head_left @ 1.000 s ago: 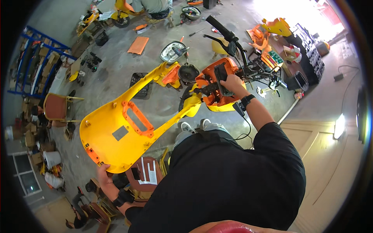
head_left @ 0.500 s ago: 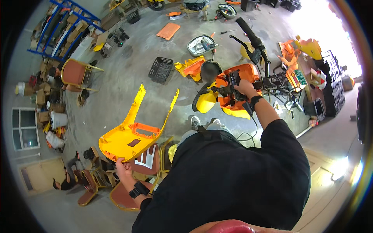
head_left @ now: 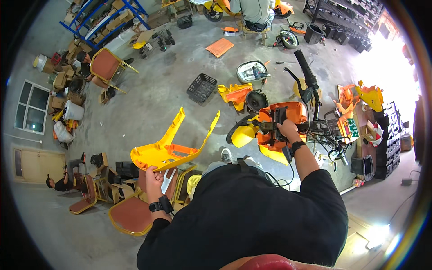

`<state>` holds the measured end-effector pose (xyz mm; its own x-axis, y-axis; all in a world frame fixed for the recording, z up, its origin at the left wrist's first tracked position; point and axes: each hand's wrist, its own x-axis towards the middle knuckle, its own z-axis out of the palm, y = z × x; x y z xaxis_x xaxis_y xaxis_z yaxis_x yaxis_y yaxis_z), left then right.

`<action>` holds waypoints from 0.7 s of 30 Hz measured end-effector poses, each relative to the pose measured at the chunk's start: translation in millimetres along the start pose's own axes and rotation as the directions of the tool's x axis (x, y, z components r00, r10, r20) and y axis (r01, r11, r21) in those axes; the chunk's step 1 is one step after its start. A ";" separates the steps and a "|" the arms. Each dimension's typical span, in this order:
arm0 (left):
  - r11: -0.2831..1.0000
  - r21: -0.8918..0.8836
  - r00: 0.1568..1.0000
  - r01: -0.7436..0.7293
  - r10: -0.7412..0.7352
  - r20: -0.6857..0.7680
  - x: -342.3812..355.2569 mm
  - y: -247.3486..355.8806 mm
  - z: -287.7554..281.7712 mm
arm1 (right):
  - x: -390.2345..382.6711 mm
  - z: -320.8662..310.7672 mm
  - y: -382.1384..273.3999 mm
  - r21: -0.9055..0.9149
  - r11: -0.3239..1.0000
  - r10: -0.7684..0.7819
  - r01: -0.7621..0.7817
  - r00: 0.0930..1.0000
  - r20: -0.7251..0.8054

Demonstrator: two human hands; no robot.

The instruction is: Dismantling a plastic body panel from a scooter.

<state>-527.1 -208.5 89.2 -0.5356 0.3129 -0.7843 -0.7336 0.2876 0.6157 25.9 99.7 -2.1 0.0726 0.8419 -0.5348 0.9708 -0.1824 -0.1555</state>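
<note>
My left hand (head_left: 154, 179) grips the near edge of a yellow plastic scooter body panel (head_left: 146, 155), holding it up off the floor. Two long yellow arms rise from the panel, with an orange insert between their bases. Ahead and to the right stands a partly stripped scooter with an orange shell (head_left: 294, 110), a yellow front mudguard (head_left: 243, 136) and a black handlebar grip (head_left: 304, 64). My right hand (head_left: 288, 130) is closed around a black bar-like part (head_left: 280, 120) over the orange shell. Its fingertips are partly hidden.
A black crate (head_left: 202, 87), yellow-orange panels (head_left: 236, 95) and a tray with a drill (head_left: 251, 71) lie on the floor beyond. Brown chairs (head_left: 130, 215) stand at my left. Stacked black parts (head_left: 388, 141) are at right. Other people sit farther off.
The view has shifted, so the surroundings sit lower and further right in the picture. The yellow panel has tilted flatter in my left hand. My right hand keeps its hold on the scooter.
</note>
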 end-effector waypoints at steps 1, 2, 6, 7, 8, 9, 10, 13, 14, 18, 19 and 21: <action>1.000 0.001 1.000 -0.005 0.005 0.005 -4.7 -2.7 7.7 | 0.1 -1.2 0.1 0.005 1.000 -0.001 0.001 1.000 -0.005; 1.000 0.020 1.000 -0.001 0.001 -0.008 -12.4 -3.6 15.7 | 0.6 -2.0 -0.9 0.007 1.000 0.000 0.000 1.000 -0.009; 0.998 0.020 0.998 0.065 -0.065 0.010 -1.0 -2.9 19.6 | 10.0 3.0 -5.2 -0.033 0.999 -0.003 0.003 1.000 -0.005; 0.997 0.011 0.997 0.073 -0.074 0.038 -2.5 -5.7 20.2 | 10.8 3.9 -6.6 -0.041 0.999 -0.019 0.018 1.000 -0.007; 0.999 -0.003 0.998 0.048 -0.048 0.037 -4.6 -7.8 25.2 | 11.7 4.2 -7.8 -0.038 0.999 -0.001 0.001 1.000 -0.014; 0.996 0.003 0.996 0.084 -0.084 0.028 11.1 -10.8 21.9 | 11.7 4.6 -7.4 -0.035 0.999 0.015 -0.016 1.000 -0.022; 0.997 -0.005 0.996 0.079 -0.079 0.045 8.7 -13.4 25.2 | 12.0 5.7 -5.3 -0.022 1.000 -0.013 0.013 0.999 -0.036; 0.994 -0.036 0.992 0.099 -0.096 0.076 11.0 -17.4 29.4 | 5.0 4.2 -4.8 -0.016 0.998 -0.060 0.059 0.997 -0.050; 0.991 -0.020 0.987 0.133 -0.131 0.092 12.6 -19.8 28.4 | 2.8 1.0 -6.6 -0.021 0.998 -0.060 0.060 0.997 -0.041; 0.989 0.021 0.979 0.148 -0.150 0.140 23.8 -23.9 30.0 | 5.1 -0.3 -7.2 -0.041 0.999 -0.027 0.025 0.998 -0.057; 0.990 -0.006 0.980 0.142 -0.140 0.138 24.5 -27.8 28.4 | 3.5 -2.9 -9.8 -0.048 0.999 -0.018 0.015 0.998 -0.059; 0.990 0.020 0.983 0.143 -0.144 0.111 24.1 -29.5 32.7 | 2.6 -4.0 -10.1 -0.075 0.997 -0.014 0.009 0.997 -0.071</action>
<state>-504.7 -179.9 54.6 -0.3741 0.3669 -0.8517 -0.7942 0.3474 0.4985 17.2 105.8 1.4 0.0745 0.8784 -0.4721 0.9859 -0.1360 -0.0973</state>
